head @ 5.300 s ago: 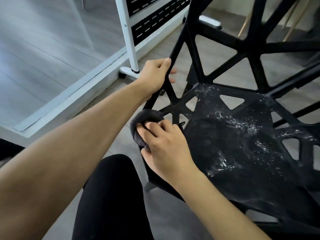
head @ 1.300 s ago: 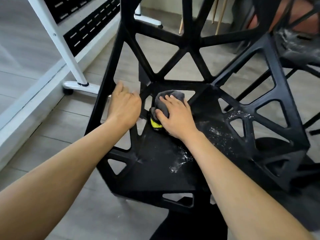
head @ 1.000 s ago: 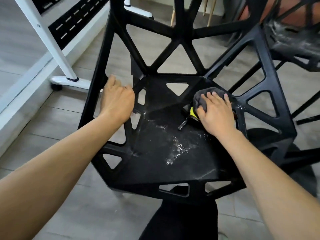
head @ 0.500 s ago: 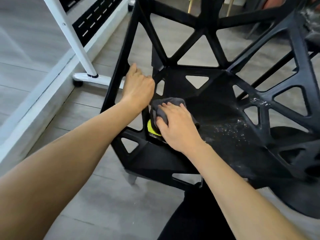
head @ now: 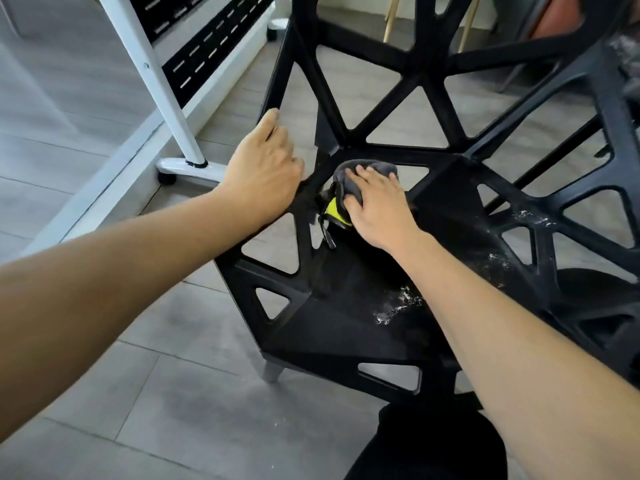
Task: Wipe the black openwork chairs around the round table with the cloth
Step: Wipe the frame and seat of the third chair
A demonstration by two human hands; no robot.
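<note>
Chair (head: pixel 346 327), black openwork, white specks (head: pixel 394 308) on seat

From my feed, the chair (head: pixel 346 327) reads as moulded black plastic, matt with a faint sheen along the struts, its seat smooth where clean and dulled by white powdery specks (head: pixel 394 308) near the middle and along the right-hand struts. The cloth (head: pixel 349 174) under my right hand (head: pixel 377 206) looks like soft grey fabric, fuzzy and matt, with a bright yellow-green patch and a dark strap at its edge. The floor (head: pixel 173 393) looks like grey wood-grain planks, matt and smooth. The white frame leg (head: pixel 166 98) looks like painted metal, slightly glossy; the black panel (head: pixel 207 53) behind it is slotted and matt.
</note>
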